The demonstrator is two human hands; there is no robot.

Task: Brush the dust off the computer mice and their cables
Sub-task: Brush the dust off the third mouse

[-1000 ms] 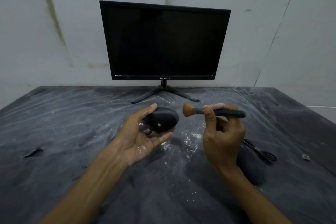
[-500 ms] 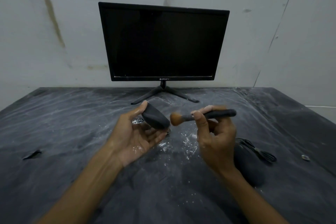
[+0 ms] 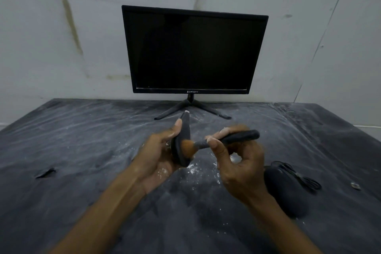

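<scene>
My left hand [image 3: 158,156] grips a black computer mouse [image 3: 182,140] on edge above the table, thumb along its near side. My right hand [image 3: 237,163] pinches a black-handled brush [image 3: 233,139], and its orange bristles [image 3: 187,147] press against the mouse's right face. A second black mouse [image 3: 286,189] lies on the table just right of my right wrist, with its coiled black cable [image 3: 301,177] beside it. No cable shows on the held mouse.
A dark monitor [image 3: 193,51] on a splayed stand sits at the back against the wall. The black table covering [image 3: 82,150] is streaked with white dust, thickest under my hands. A small tear [image 3: 45,172] lies left; a tiny pale object [image 3: 355,185] lies far right.
My left hand has turned the mouse from lying flat in the palm up onto its edge. The brush has moved left and down until its bristles touch the mouse.
</scene>
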